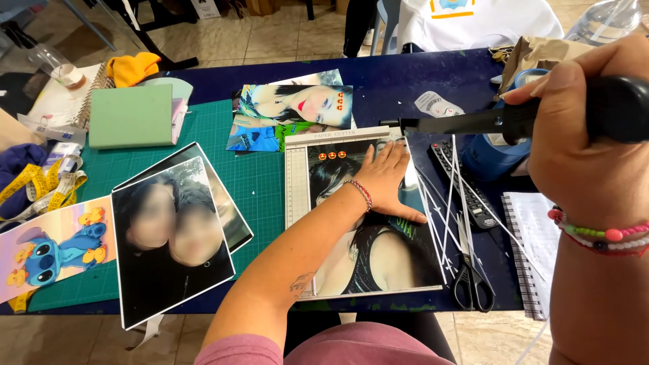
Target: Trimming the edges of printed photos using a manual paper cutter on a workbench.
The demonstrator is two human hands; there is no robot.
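Nearby, scissors (473, 284), paper strips (446, 203), remote (466, 189) crowd cutter (297, 196).

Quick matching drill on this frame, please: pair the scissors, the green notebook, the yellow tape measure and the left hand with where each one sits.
Things:
1. scissors
2. green notebook
3. yellow tape measure
4. left hand

Places:
A. far left edge of the table, partly on the green cutting mat
B. flat on the photo print on the paper cutter
C. back left, on the cutting mat
D. right of the paper cutter, among thin paper strips

Pairs: 1-D, 2-C, 3-A, 4-B
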